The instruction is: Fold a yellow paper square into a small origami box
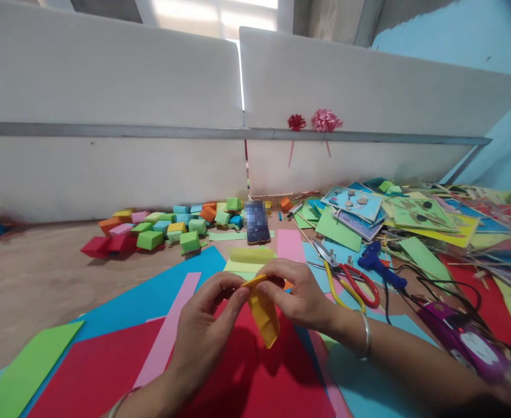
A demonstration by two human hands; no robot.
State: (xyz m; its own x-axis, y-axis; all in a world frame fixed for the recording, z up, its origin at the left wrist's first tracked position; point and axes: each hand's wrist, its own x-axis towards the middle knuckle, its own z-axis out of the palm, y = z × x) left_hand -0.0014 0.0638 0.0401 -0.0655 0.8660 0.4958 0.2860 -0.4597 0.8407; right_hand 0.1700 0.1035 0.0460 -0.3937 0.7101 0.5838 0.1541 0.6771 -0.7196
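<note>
Between both hands is a folded piece of yellow paper, its creased strip hanging down over a red sheet. My left hand pinches its upper left edge between thumb and fingers. From the other side, my right hand pinches the top right of the same paper. Just behind the hands lies a pale yellow paper strip. Red- and yellow-handled scissors rest to the right of my right hand.
Several small paper cubes sit at the back left, beside a phone. On the right are a blue glue gun, a purple device with cables, and piled cards. A white partition stands behind.
</note>
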